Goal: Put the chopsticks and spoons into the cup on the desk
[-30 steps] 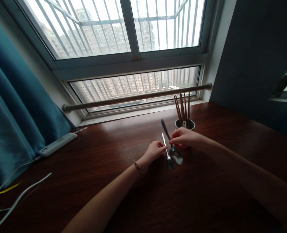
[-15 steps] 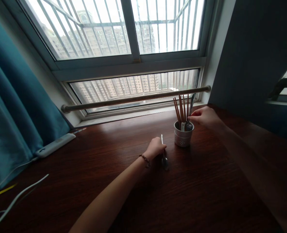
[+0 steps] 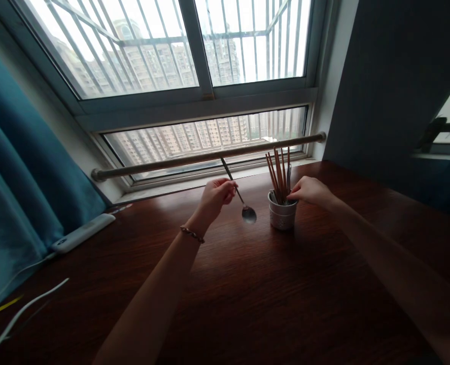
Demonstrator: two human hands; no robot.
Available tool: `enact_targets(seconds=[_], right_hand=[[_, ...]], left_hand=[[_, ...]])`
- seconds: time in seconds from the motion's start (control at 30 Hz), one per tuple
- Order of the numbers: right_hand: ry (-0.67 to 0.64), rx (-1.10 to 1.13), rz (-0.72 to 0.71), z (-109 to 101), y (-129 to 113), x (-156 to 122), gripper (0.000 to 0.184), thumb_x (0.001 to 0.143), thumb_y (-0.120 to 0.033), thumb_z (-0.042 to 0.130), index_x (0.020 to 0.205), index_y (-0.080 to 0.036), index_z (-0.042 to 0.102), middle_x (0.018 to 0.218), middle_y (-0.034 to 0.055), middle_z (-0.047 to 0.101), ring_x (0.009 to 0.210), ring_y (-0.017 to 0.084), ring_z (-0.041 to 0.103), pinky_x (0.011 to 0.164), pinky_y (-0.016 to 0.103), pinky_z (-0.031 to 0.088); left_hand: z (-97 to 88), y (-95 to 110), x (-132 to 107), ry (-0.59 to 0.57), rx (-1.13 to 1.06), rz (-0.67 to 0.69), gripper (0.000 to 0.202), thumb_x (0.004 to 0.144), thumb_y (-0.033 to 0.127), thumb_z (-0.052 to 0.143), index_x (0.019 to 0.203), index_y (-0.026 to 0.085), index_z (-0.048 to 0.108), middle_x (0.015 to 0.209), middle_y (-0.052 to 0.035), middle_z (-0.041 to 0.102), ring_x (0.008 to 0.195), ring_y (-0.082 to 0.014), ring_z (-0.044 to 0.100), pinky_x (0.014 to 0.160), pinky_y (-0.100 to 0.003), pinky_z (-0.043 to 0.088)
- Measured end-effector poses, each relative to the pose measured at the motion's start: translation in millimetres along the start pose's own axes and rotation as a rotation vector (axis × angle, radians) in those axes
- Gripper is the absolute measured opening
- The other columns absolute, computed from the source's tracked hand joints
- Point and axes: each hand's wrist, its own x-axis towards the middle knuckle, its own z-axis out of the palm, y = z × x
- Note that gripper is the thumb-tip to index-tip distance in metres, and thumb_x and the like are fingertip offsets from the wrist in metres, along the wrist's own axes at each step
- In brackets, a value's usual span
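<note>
My left hand (image 3: 220,195) pinches a metal spoon (image 3: 249,214) by its handle, above the table. The spoon slants, its bowl hanging down to the right and its handle end pointing up toward the window. To the right stands a white cup (image 3: 281,219) holding several reddish-brown chopsticks (image 3: 276,175) and a metal utensil (image 3: 289,173), of which only the upright upper part shows. At the right side of the cup's rim, my right hand (image 3: 311,192) has its fingertips closed; what they grip, the rim or a utensil, is hidden.
The dark reddish wooden table (image 3: 225,294) meets a window sill at the back, with a rail (image 3: 209,158) across the window. On the left lie a white power strip (image 3: 83,232), a white cable (image 3: 30,306) and a blue curtain (image 3: 27,167).
My left hand has lifted the spoon off the table, up and to the left. My right hand has come down to the cup's rim, and the metal utensil beside it sits lower in the cup.
</note>
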Motion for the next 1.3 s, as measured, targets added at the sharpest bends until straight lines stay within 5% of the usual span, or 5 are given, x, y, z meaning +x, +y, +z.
enact_targets(seconds=[0.13,0.3,0.63,0.87,1.3], right_hand=[[0.025,-0.033,0.008,-2.4,-0.4,-1.9,0.018,0.068,-0.039,0.068,0.072,-0.023,0.074,0.069,0.0024,0.065,0.069,0.017,0.060,0.055,0.025,0.035],[0.082,-0.056,0.012,-14.6,-1.9,-7.2,0.020,0.071,-0.040,0.066,0.078,-0.023,0.074,0.075,0.0034,0.066,0.070,0.017,0.060,0.055,0.025,0.035],[0.094,-0.027,-0.039,-19.5,-2.6,-10.6,0.022,0.073,-0.043,0.064,0.078,-0.023,0.073,0.076,0.0031,0.066,0.073,0.017,0.059,0.058,0.026,0.036],[0.045,-0.018,-0.057,-16.8,-1.7,-9.2,0.028,0.074,-0.045,0.062,0.070,-0.019,0.070,0.068,0.0036,0.063,0.066,0.016,0.057,0.053,0.026,0.034],[-0.043,-0.018,-0.076,-14.7,-5.3,-9.0,0.026,0.076,-0.041,0.062,0.071,-0.017,0.069,0.064,0.0036,0.063,0.065,0.015,0.059,0.053,0.025,0.036]], left_hand=[[12.7,27.7,7.2,0.114,-0.114,0.211,0.021,0.093,0.026,0.047,0.078,0.012,0.050,0.060,0.0050,0.050,0.038,-0.0027,0.035,0.035,-0.015,0.027],[44.4,34.1,6.1,0.012,-0.102,0.288,0.013,0.086,0.021,0.052,0.076,0.012,0.050,0.057,0.0035,0.056,0.035,-0.0028,0.040,0.035,-0.016,0.028],[74.4,9.9,10.0,-0.219,0.127,0.220,0.013,0.088,0.019,0.055,0.079,0.010,0.056,0.060,0.0047,0.053,0.041,-0.0038,0.041,0.038,-0.015,0.033],[81.4,-15.3,12.3,-0.216,0.267,0.151,0.021,0.089,0.027,0.056,0.077,0.010,0.057,0.067,0.0018,0.056,0.057,-0.0087,0.054,0.053,-0.022,0.047],[83.8,-39.1,17.1,-0.123,0.525,0.217,0.024,0.091,0.031,0.053,0.077,0.011,0.057,0.068,0.0014,0.055,0.058,-0.0097,0.054,0.057,-0.025,0.048]])
